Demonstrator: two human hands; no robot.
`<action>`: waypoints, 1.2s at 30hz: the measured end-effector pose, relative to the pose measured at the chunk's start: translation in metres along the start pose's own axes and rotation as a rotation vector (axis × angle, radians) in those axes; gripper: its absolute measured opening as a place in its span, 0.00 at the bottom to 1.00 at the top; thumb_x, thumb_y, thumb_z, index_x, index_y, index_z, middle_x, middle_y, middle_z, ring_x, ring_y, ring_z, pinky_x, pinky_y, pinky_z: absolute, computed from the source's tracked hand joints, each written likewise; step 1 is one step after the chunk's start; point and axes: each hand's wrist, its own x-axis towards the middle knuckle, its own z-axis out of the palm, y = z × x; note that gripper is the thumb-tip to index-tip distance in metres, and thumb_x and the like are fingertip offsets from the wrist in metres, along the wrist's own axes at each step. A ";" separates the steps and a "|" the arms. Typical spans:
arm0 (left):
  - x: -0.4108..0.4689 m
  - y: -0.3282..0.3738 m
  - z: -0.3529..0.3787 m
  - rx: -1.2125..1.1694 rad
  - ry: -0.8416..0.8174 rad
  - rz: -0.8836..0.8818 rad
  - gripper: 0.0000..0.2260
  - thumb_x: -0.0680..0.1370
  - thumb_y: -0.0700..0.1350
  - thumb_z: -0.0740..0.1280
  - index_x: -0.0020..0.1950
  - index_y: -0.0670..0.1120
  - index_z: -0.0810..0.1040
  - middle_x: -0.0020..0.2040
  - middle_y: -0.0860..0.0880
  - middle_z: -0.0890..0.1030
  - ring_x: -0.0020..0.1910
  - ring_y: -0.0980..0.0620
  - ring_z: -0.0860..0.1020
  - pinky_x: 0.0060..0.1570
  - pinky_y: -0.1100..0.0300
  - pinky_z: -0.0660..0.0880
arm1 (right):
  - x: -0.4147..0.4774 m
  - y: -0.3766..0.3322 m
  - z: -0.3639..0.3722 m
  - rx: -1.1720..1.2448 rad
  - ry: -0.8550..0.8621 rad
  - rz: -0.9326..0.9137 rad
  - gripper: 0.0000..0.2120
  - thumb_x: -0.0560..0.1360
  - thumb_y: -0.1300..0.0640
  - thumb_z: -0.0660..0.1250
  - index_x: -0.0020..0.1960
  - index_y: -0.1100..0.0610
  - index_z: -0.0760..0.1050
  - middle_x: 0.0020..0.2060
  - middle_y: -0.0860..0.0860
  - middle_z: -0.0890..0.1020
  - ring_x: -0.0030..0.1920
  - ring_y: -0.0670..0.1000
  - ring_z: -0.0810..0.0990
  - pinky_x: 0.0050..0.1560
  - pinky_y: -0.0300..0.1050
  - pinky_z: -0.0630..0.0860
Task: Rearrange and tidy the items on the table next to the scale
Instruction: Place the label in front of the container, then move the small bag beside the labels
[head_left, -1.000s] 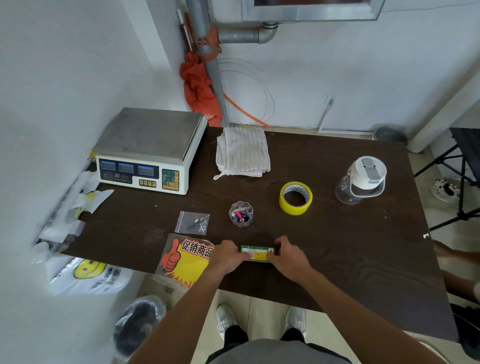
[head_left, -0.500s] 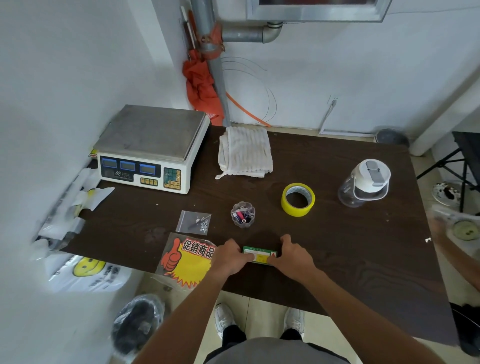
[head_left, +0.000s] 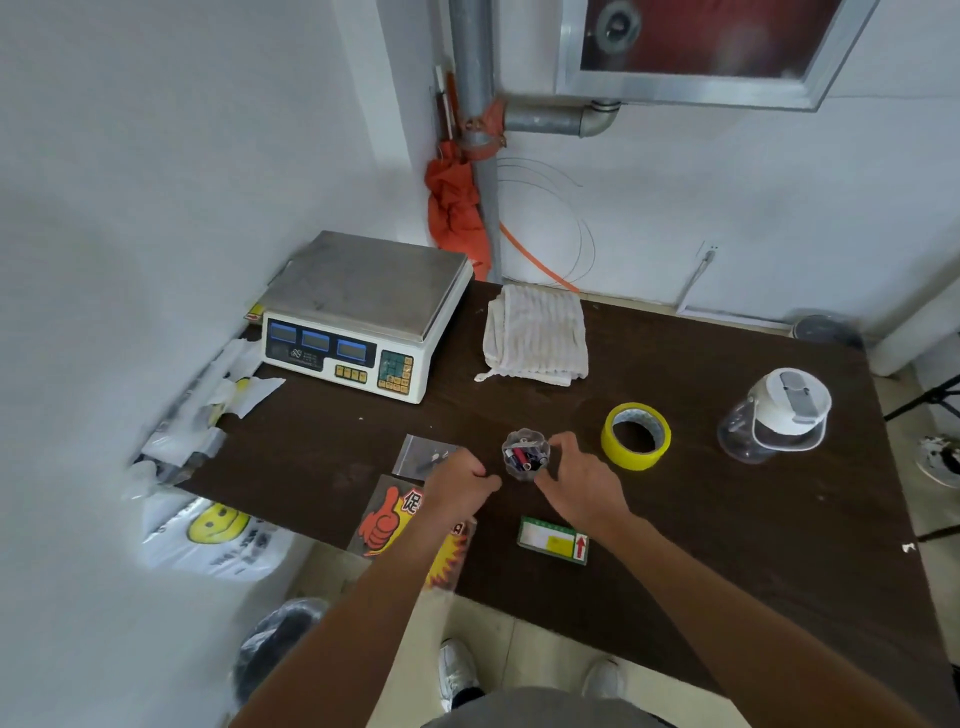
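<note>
A small clear cup (head_left: 524, 458) holding small red and dark pieces stands on the dark table (head_left: 727, 545), in front of the scale (head_left: 363, 312). My right hand (head_left: 579, 480) curls its index finger and thumb round the cup's right side. My left hand (head_left: 460, 486) sits just left of the cup with its fingers curled and nothing visible in them. It partly covers a small clear zip bag (head_left: 422, 453). A green and yellow price tag (head_left: 553, 540) lies flat near the front edge, free of both hands.
A folded white towel (head_left: 537, 335) lies right of the scale. A yellow tape roll (head_left: 636, 436) and a clear jug with a white lid (head_left: 779, 415) stand further right. A red and yellow promo sign (head_left: 387, 525) overhangs the front edge. Plastic bags (head_left: 218, 530) hang at the left.
Both hands let go of the price tag, which now lies on the table, and moved forward to the small clear cup. The camera view tilted up.
</note>
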 end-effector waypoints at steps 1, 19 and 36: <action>0.003 -0.003 -0.009 -0.024 0.030 0.006 0.10 0.75 0.51 0.72 0.50 0.47 0.81 0.47 0.50 0.82 0.50 0.52 0.80 0.53 0.57 0.75 | 0.005 -0.009 -0.004 -0.012 0.007 -0.031 0.18 0.79 0.46 0.63 0.65 0.50 0.64 0.45 0.49 0.80 0.39 0.49 0.77 0.36 0.46 0.72; 0.037 -0.089 -0.112 -0.004 0.106 0.038 0.12 0.77 0.48 0.71 0.58 0.47 0.77 0.55 0.49 0.83 0.56 0.49 0.80 0.59 0.54 0.75 | 0.078 -0.143 0.027 -0.240 -0.088 -0.334 0.13 0.78 0.50 0.66 0.60 0.54 0.72 0.55 0.52 0.78 0.54 0.55 0.80 0.51 0.50 0.74; 0.096 -0.132 -0.077 0.123 -0.027 0.030 0.14 0.77 0.48 0.69 0.61 0.46 0.78 0.58 0.46 0.83 0.60 0.44 0.79 0.58 0.54 0.74 | 0.129 -0.156 0.100 -0.615 -0.405 -0.224 0.36 0.72 0.48 0.75 0.71 0.60 0.62 0.65 0.60 0.73 0.64 0.60 0.75 0.60 0.52 0.74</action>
